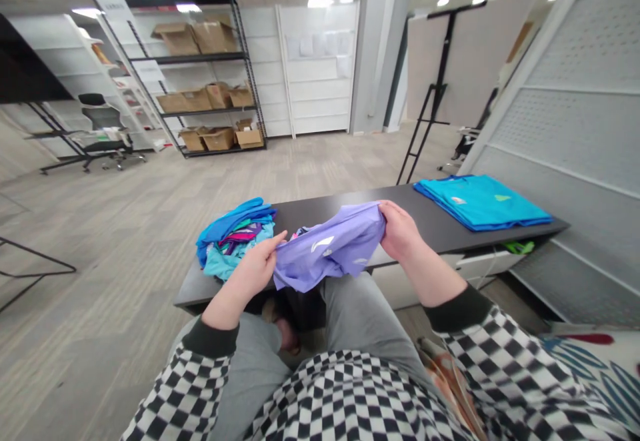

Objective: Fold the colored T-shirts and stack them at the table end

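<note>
A lavender garment (333,244) with small white marks is stretched between my two hands above the front edge of a dark low table (320,206). Its kind is hard to make out while it is bunched. My left hand (256,266) pinches its left end, and my right hand (399,229) grips the upper right corner. Left of the garment lies a loose heap of crumpled clothes (237,234) in blue, turquoise, pink and purple. On the table's right end rests a flat stack of folded turquoise and blue shirts (483,202).
Under the tabletop are white drawers (483,265), with a bright green item (519,247) at the right. A perforated partition (565,127) borders the right side. Farther off stand a black rack (200,111) holding cardboard boxes, an office chair (105,127) and a board on a stand (440,94).
</note>
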Motion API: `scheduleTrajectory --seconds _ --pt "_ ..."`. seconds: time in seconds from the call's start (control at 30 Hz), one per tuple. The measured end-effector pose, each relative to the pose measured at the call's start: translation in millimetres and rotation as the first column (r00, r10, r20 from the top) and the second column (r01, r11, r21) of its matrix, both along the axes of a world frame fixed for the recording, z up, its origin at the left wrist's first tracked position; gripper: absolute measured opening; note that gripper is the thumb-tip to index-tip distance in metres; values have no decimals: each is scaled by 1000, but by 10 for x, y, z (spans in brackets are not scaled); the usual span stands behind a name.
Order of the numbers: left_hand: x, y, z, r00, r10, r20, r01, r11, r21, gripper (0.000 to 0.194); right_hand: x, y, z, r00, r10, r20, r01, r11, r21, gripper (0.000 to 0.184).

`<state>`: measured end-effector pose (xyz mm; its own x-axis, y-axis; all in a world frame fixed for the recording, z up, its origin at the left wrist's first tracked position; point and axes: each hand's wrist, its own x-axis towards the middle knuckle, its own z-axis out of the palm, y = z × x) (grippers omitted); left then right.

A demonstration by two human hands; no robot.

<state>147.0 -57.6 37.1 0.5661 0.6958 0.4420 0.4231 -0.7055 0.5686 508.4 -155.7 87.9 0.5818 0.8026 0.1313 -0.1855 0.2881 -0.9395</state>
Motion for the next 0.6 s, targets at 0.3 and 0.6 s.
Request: scheduleTrajectory --seconds 0.3,0.6 --pt "-80 -161 114 931 320 178 -279 935 -221 31 200 -863 -39 900 100 425 -34 986 -162 45" --pt "36 -373 295 835 142 531 31 953 -302 32 269 -1202 -163 695 435 572 -220 887 -407 61"
